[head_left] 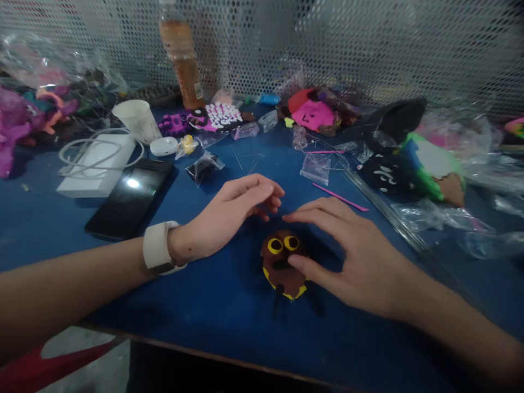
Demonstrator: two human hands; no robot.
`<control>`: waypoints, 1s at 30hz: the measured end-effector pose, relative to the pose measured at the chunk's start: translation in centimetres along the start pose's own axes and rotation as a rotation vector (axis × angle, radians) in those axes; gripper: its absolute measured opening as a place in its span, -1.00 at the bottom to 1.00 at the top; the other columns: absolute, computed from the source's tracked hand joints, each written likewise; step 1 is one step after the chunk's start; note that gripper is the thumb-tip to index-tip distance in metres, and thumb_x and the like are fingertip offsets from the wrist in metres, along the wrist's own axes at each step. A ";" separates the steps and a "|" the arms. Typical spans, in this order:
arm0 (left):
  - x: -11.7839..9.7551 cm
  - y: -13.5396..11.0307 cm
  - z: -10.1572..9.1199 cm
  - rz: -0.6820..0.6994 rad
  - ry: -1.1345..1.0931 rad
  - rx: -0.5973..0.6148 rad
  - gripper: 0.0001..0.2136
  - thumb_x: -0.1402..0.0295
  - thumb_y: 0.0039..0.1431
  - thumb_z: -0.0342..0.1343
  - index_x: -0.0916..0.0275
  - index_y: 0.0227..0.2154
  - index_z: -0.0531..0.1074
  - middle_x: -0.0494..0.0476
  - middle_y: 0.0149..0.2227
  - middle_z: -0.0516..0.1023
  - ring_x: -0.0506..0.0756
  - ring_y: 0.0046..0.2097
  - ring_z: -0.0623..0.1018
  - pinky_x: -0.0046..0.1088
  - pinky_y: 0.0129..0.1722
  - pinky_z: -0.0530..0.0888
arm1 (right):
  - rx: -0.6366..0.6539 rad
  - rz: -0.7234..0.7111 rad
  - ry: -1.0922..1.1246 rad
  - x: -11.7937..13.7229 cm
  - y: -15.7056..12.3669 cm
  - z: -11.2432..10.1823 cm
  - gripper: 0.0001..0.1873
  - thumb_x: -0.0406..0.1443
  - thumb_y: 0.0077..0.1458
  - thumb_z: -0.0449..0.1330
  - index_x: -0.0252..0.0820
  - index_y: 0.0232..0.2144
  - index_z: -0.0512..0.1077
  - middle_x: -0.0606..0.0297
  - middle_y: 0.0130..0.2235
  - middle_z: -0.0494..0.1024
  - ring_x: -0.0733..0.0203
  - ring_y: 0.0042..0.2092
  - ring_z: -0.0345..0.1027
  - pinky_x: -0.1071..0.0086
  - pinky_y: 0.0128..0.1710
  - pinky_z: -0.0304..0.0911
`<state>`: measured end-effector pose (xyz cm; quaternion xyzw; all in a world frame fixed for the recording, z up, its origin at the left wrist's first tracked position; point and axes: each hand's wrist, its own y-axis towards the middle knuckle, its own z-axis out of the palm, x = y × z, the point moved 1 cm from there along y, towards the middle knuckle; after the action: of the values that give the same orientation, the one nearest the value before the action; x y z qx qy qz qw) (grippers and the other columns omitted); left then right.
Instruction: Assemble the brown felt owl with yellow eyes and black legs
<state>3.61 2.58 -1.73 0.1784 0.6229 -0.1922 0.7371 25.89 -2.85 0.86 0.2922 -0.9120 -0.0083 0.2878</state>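
A small brown clay figure with two yellow ringed eyes and a yellow rim lies on the blue table. My right hand rests beside it, thumb touching the figure's right side, fingers stretched out above it. My left hand hovers just behind the figure, fingers curled together in a loose pinch; whether anything is between them is hidden. A white band sits on my left wrist.
A black phone, white box with cable, paper cup and drink bottle stand at the left and back. Coloured clay figures, plastic bags and a pink stick lie behind and right. Mesh wall behind.
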 end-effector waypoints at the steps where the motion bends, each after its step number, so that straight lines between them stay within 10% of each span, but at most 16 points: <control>1: -0.2 -0.1 0.0 0.026 0.091 0.013 -0.79 0.22 0.43 0.12 0.25 -0.11 0.54 0.15 -0.13 0.56 0.11 -0.06 0.55 -0.39 -0.10 0.50 | 0.000 -0.020 -0.031 -0.1 0.0 -0.1 -0.58 -0.13 0.20 0.33 -0.05 0.08 0.48 0.10 0.07 0.56 -0.13 0.10 0.44 -0.03 0.09 0.39; 7: -1.9 -0.2 -0.9 0.215 0.665 0.249 -0.92 0.45 0.31 0.17 0.24 -0.17 0.53 0.09 -0.15 0.60 0.05 -0.16 0.56 -0.44 -0.13 0.47 | 0.088 -0.122 -0.019 -0.9 0.3 -0.7 -0.64 -0.25 0.23 0.29 -0.04 0.08 0.47 0.11 0.03 0.58 -0.08 0.05 0.45 0.07 -0.01 0.43; 13: -2.0 -0.1 -1.5 0.283 0.779 0.452 -0.88 0.37 0.23 0.31 0.21 -0.19 0.53 0.09 -0.16 0.62 0.11 -0.09 0.57 -0.37 -0.03 0.44 | 0.088 -0.098 0.031 -1.8 0.7 -0.5 -0.77 -0.32 0.23 0.25 -0.03 -0.06 0.54 0.16 -0.07 0.63 -0.03 -0.02 0.49 0.12 -0.07 0.44; 30: -1.4 0.4 -2.0 0.381 0.846 0.414 -0.85 0.31 0.36 0.25 0.17 -0.07 0.59 0.13 -0.09 0.63 0.13 -0.02 0.56 -0.34 0.03 0.45 | -0.008 -0.086 0.030 -2.1 1.0 -0.6 -0.87 -0.23 0.27 0.29 0.00 -0.14 0.60 0.24 -0.16 0.67 0.06 -0.12 0.55 0.18 -0.15 0.46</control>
<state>1.88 4.04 -0.71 0.4933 0.7721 -0.0845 0.3916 27.02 -0.80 0.46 0.3303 -0.8941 -0.0201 0.3018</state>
